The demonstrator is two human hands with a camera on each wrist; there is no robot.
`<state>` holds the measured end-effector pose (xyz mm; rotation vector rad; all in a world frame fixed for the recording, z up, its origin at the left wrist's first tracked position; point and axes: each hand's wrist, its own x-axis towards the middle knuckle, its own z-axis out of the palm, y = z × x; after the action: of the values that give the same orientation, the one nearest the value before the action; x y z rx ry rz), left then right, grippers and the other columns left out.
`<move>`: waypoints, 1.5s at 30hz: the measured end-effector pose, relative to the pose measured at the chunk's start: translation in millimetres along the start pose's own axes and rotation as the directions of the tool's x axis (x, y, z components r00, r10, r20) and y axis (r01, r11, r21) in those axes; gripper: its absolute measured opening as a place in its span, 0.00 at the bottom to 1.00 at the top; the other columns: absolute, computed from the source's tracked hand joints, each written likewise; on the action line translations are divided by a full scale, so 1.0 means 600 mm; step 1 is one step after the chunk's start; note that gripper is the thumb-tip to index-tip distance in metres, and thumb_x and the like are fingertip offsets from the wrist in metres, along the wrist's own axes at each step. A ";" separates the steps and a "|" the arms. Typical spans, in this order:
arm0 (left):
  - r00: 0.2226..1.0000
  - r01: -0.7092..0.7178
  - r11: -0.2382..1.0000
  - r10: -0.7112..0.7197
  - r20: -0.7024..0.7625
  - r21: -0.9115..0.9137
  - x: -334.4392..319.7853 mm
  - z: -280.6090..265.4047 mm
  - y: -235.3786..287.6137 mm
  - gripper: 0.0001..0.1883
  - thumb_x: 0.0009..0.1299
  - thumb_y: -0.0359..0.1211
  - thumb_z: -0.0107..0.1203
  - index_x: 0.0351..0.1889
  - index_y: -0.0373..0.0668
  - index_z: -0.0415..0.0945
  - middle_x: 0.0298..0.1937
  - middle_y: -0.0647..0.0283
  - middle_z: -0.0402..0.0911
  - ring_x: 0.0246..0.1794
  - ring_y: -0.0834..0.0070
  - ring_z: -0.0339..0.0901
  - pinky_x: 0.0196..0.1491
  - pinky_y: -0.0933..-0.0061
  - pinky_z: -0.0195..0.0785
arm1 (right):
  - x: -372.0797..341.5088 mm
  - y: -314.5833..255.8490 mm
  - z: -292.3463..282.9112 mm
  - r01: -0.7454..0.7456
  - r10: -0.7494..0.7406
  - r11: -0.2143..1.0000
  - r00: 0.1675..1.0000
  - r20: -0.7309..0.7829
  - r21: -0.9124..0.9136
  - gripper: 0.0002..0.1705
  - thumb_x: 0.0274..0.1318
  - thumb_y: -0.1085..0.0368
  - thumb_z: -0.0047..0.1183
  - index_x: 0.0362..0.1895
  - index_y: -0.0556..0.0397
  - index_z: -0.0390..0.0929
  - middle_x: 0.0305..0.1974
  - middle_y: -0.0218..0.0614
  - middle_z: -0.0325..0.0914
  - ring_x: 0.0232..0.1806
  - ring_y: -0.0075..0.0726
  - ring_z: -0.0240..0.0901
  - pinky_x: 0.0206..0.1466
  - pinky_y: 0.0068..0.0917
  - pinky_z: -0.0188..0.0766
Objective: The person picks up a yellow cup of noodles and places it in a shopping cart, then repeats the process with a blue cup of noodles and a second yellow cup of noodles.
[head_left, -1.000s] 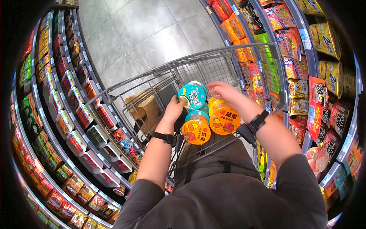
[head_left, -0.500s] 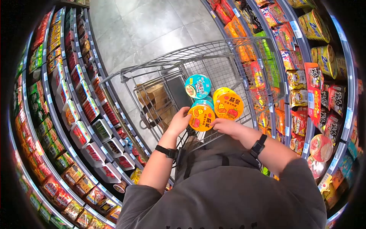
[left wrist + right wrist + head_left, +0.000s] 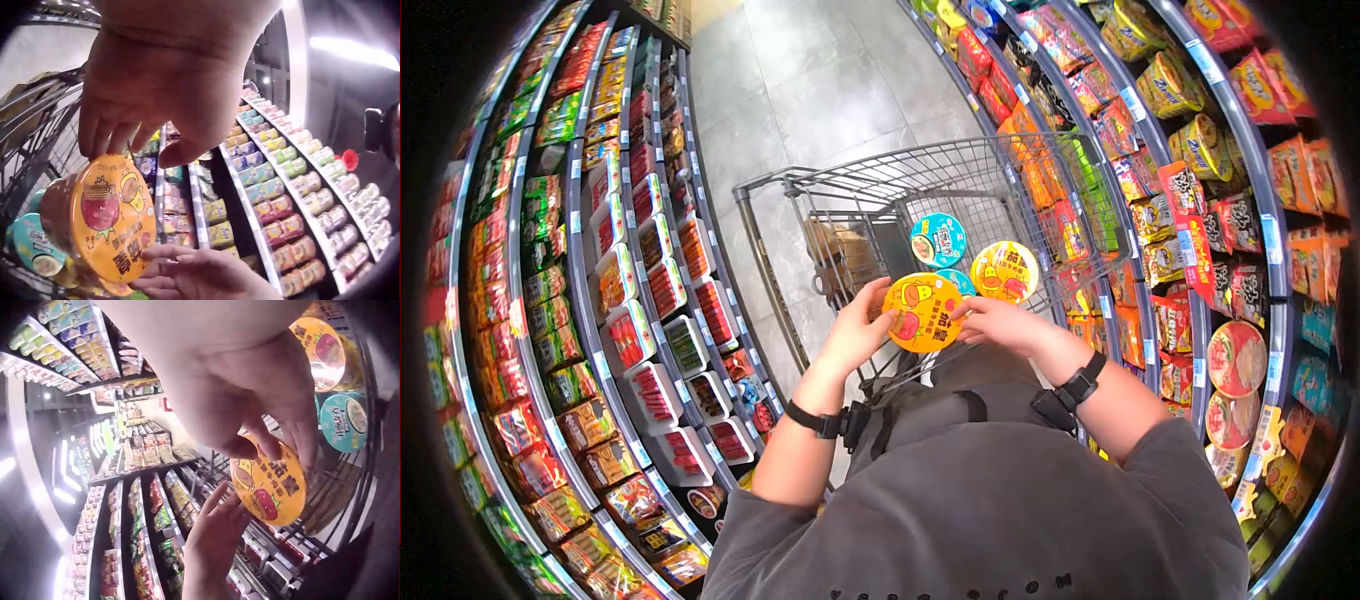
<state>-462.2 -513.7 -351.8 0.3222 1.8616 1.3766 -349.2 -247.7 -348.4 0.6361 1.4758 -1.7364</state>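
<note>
An instant noodle cup with an orange lid point(image 3: 923, 312) is held over the near end of the shopping cart, lid facing up towards the head camera. My left hand point(image 3: 860, 325) grips its left side, thumb at the lid's edge. On the opposite side, my right hand point(image 3: 1005, 325) holds the rim with its fingertips; the right wrist view shows those fingers point(image 3: 269, 445) over the lid. Another orange-lidded noodle cup point(image 3: 1004, 272) stands in the cart beyond my right hand. A teal-lidded cup point(image 3: 938, 241) stands farther in, and a second teal one point(image 3: 956, 283) is partly hidden behind the held cup.
The wire shopping cart point(image 3: 880, 180) stands right before my body, with a brown paper package point(image 3: 837, 250) at its left. Shelves of packaged food line both sides: trays and packets point(image 3: 625, 335) on the left, noodle packs point(image 3: 1200, 145) on the right. Grey floor tiles point(image 3: 810, 80) stretch ahead.
My hands left the teal cup and the cups deeper in the cart, came back to the near orange-lidded cup and raised it towards my body. The view has shifted along the aisle.
</note>
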 end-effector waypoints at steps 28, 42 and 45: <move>0.690 -0.384 0.866 0.500 0.523 -0.321 -0.242 0.201 0.283 0.72 0.61 0.34 0.75 0.84 0.42 0.17 0.83 0.48 0.52 0.83 0.61 0.52 0.81 0.60 0.47 | -0.555 0.112 0.229 0.873 -0.692 0.466 0.461 -0.555 0.144 0.29 0.68 0.60 0.56 0.70 0.54 0.67 0.52 0.37 0.77 0.59 0.37 0.75 0.62 0.37 0.73; 0.274 -0.461 0.859 0.375 0.886 -0.221 -0.294 0.649 0.381 0.72 0.61 0.35 0.76 0.85 0.41 0.20 0.84 0.47 0.50 0.84 0.61 0.49 0.81 0.59 0.46 | -0.794 0.455 0.154 0.901 -0.483 0.412 0.340 -0.807 0.133 0.48 0.67 0.66 0.56 0.85 0.54 0.44 0.80 0.40 0.56 0.82 0.42 0.52 0.81 0.42 0.50; 0.203 -0.533 0.831 0.306 0.930 -0.157 -0.309 0.750 0.392 0.71 0.62 0.36 0.76 0.84 0.39 0.20 0.84 0.45 0.51 0.84 0.59 0.50 0.81 0.60 0.46 | -0.843 0.526 0.138 0.905 -0.419 0.411 0.296 -0.858 0.111 0.49 0.67 0.67 0.55 0.85 0.54 0.42 0.81 0.40 0.55 0.82 0.42 0.51 0.81 0.42 0.50</move>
<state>-75.6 -224.6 -108.6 1.5215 0.8506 0.8922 210.5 -228.8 -127.2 1.2518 1.9217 -3.0349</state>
